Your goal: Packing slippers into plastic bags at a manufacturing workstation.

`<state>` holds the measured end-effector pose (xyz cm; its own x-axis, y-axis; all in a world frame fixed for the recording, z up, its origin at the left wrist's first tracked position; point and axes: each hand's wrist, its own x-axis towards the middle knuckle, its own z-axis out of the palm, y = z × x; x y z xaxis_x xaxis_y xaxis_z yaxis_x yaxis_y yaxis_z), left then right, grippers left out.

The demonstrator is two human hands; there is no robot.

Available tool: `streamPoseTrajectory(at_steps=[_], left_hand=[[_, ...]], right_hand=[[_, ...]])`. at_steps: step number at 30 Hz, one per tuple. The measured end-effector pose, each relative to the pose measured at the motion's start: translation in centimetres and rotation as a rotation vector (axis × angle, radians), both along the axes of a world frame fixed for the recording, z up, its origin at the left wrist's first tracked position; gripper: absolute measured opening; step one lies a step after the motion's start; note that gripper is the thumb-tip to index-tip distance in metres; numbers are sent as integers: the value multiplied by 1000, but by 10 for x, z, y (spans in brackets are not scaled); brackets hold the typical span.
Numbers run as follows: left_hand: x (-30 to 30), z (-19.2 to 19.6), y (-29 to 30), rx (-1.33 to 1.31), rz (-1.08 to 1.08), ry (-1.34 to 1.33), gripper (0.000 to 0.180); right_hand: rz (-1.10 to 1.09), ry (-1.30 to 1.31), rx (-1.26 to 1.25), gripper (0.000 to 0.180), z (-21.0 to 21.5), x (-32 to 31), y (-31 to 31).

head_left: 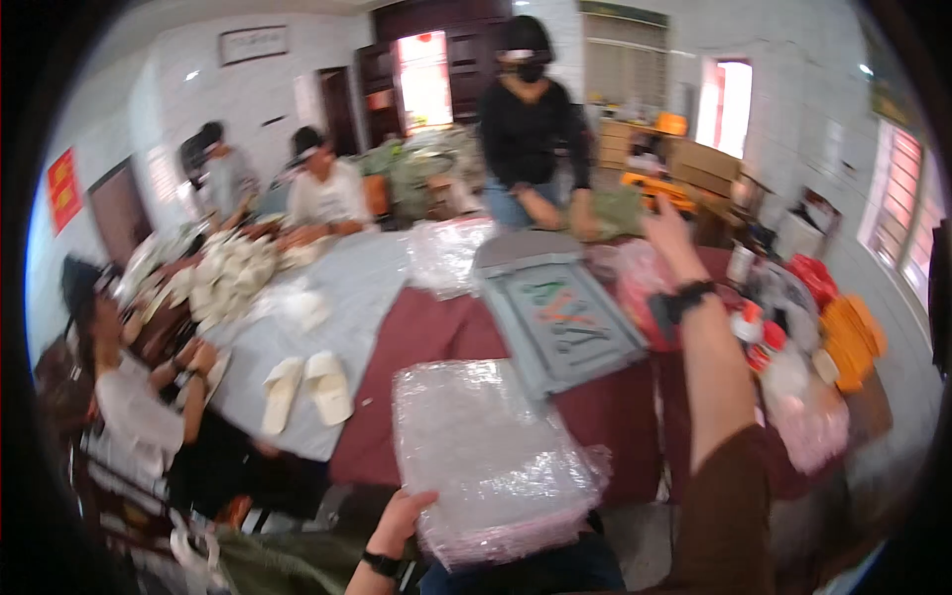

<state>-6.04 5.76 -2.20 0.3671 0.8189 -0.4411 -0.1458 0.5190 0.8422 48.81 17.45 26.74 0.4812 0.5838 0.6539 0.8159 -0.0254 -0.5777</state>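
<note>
Pinching the plastic-wrapped stack in its grip, the left hand holds; right hand grip unclear.

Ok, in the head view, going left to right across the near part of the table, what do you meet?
Pair of white slippers → left hand → stack of clear plastic bags → grey tray → right forearm with a black wristband.

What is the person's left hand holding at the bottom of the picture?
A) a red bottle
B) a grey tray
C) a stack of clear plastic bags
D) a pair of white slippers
C: the left hand grips the lower edge of the stack of clear plastic bags, while the white slippers lie apart on the table.
</note>
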Motion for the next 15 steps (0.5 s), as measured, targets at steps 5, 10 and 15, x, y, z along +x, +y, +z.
streamPoseTrajectory(at_steps=[5,10,15], left_hand=[[0,-33,3,93,-45,-60,41],[13,-14,-5,63,-29,59,36],[21,1,0,109,-39,161,34]], right_hand=[[384,59,-392,29,-106,-80,-32],[429,-182,-416,41,-211,-135,-43],[245,-415,-482,49,-248,-149,-26]])
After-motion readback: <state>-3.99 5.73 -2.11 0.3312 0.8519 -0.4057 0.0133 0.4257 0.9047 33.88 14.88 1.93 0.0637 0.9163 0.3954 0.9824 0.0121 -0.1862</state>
